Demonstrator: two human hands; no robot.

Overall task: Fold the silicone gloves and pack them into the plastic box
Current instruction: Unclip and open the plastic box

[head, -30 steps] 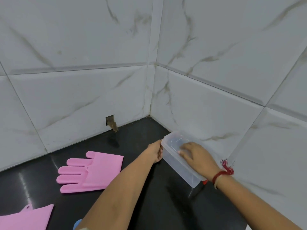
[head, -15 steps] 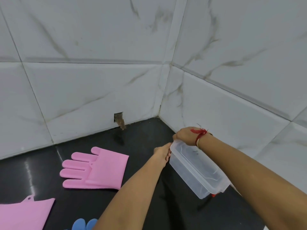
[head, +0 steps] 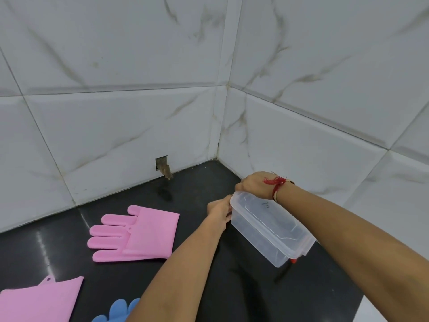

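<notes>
Nearest the viewer, at the bottom edge, a blue silicone glove (head: 115,310) is poking its fingertips into view, and the left forearm is covering the rest of it. Just left of it, the cuff end of a pink silicone glove (head: 39,298) is lying flat on the black table (head: 185,182), running out of frame.

Farther in, a second pink glove (head: 139,233) is lying flat with its fingers pointing left, one layer of it overlapping their bases; it is sitting well apart from the box. The left forearm is crossing the table between these gloves and the clear plastic box (head: 267,228), which is sitting right of centre with its lid on. Nothing pink or blue is showing inside it. Something small and red (head: 293,260) is peeking from under its near end.

At the far left corner of the box, the left hand (head: 219,209) is curling its fingers onto the rim and gripping it. The right hand (head: 255,184), wearing a red thread band (head: 277,182) at the wrist, is bending over the far end of the box and holding it, its fingertips hidden behind the hand. The right forearm is hiding the table right of the box.

Beyond, white marbled wall tiles (head: 116,112) are meeting in a corner, with a small broken hole (head: 162,165) at the base.
</notes>
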